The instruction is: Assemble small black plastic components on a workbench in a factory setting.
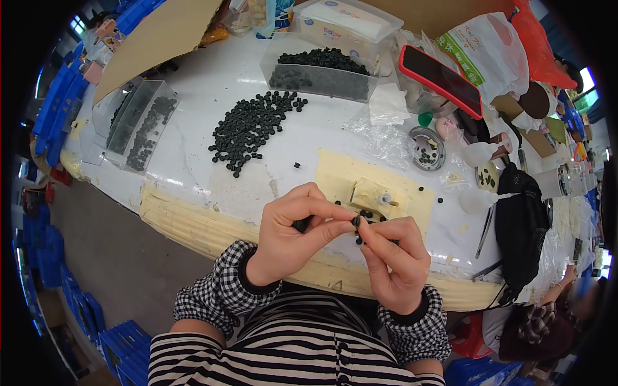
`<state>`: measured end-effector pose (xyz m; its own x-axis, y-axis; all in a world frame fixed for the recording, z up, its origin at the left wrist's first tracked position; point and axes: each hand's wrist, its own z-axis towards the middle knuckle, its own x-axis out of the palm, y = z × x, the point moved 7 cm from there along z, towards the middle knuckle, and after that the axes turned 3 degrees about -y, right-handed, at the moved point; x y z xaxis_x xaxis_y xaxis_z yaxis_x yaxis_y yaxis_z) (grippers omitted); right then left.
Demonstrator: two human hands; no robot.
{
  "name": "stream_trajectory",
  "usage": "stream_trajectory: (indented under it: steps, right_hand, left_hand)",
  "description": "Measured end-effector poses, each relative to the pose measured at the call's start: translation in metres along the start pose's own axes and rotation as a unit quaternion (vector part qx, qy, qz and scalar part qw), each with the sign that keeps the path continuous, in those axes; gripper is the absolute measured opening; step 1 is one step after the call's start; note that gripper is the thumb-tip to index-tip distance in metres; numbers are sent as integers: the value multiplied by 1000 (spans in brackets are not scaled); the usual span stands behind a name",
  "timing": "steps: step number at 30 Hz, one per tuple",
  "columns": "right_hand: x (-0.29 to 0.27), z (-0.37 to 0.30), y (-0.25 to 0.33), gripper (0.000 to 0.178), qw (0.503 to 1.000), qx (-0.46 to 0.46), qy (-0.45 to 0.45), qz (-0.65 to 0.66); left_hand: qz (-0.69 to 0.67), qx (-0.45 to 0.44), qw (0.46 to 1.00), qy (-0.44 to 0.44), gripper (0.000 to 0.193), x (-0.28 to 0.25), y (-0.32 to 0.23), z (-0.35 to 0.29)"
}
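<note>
Over the table's near edge, my left hand (286, 233) and my right hand (398, 262) meet fingertip to fingertip at a small round black part (356, 220). Both hands are closed in a pinch around it. Something dark shows inside my left hand's curled fingers, its kind hidden. Just beyond my fingers stands a yellowish block (371, 194) with a short peg on a cream sheet (329, 168). Several more small black parts lie between the block and my hands. Farther off to the left spreads a heap of like black parts (248, 132).
Behind the heap sits a clear bin (347, 89) of black parts; another clear container (143, 138) is at left. A red-cased phone (441, 80), a round tin (427, 149), tweezers (484, 235) and a black cloth bag (523, 225) crowd the right. Another person (537, 331) is at lower right.
</note>
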<state>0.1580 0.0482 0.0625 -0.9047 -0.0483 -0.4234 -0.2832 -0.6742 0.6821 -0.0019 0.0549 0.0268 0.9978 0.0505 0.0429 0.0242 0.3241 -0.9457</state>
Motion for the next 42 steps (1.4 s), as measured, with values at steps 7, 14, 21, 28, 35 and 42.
stream_trajectory:
  steps: [7, 14, 21, 28, 35, 42]
  right_hand:
    - [1, 2, 4, 42, 999, -32, -4, -39]
    - [1, 2, 3, 43, 999, -24, 2, -24]
    - [2, 2, 4, 43, 999, -31, 6, -29]
    - [-2, 3, 2, 41, 998, -20, -8, -51]
    - [-9, 0, -1, 37, 996, 0, -57, -73]
    - [-9, 0, -2, 36, 995, 2, -59, -79]
  left_hand:
    - [6, 1, 1000, -1, 21, 0, -1, 0]
    - [37, 23, 999, -7, 23, -1, -4, -1]
    - [27, 23, 999, -10, 22, -1, -4, -1]
    - [107, 11, 994, 6, 18, -6, -10, 5]
    - [378, -9, 925, -45, 12, -45, 4, 17]
    - [-295, -296, 908, -31, 17, -42, 23, 8]
